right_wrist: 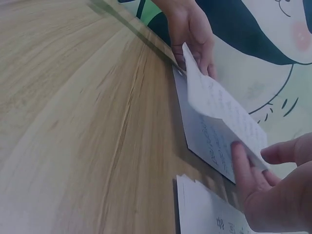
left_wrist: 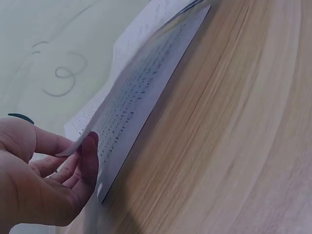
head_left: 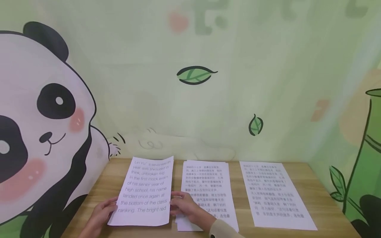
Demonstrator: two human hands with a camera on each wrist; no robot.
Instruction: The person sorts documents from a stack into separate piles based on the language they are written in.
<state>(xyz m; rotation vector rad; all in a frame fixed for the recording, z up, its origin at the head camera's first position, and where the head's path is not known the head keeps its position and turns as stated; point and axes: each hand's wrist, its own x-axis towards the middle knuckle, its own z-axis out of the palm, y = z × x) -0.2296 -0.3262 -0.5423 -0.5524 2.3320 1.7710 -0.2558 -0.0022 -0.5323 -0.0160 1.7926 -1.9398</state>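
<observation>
Both hands hold a white sheet of paper (head_left: 143, 195) printed with large English text. My left hand (head_left: 99, 215) pinches its left edge near the lower corner, thumb on one side and fingers on the other. On the opposite edge, my right hand (head_left: 189, 206) grips the sheet between thumb and fingers, with its forearm over the middle papers. The sheet bows up, raised above another printed page (right_wrist: 207, 144) that lies on the table, as both wrist views show. That lower page is hidden beneath it in the head view.
Slightly misaligned sheets with Chinese text (head_left: 208, 178) lie in the middle of the wooden table (head_left: 318, 198). Farther right lies another Chinese page (head_left: 274, 195). A green backdrop with a panda (head_left: 59, 115) rises behind the table's far edge.
</observation>
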